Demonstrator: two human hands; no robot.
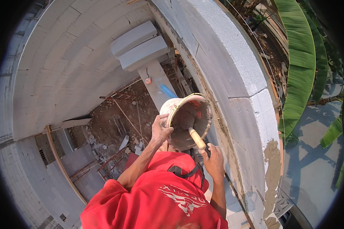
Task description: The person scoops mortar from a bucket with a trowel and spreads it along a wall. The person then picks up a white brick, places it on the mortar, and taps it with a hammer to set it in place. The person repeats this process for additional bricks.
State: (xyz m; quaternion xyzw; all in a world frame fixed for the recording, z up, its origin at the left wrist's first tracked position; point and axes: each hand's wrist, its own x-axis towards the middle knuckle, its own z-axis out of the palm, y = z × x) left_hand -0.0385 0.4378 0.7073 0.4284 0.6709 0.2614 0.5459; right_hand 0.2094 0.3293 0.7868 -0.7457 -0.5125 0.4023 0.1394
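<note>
My left hand (161,128) grips the rim of a pale bucket (168,108), which is tilted so that its mouth faces me. Grey mortar (183,138) coats the inside of the bucket. A trowel with a light wooden handle (196,137) reaches into it, the blade mostly lost in the mortar. The fingers of my right hand (214,158) close round the end of that handle. To the right runs a wall of pale blocks (248,76); a strip of wet-looking mortar (272,168) lies along its top at the near end.
Two loose blocks (143,45) rest on a plank (154,87) beyond the bucket, near a blue object (167,91). Far below lies a rubble-strewn floor (118,110) with rusty metal frames. A thin string line (269,63) follows the wall's outer edge, beside large banana leaves (300,57).
</note>
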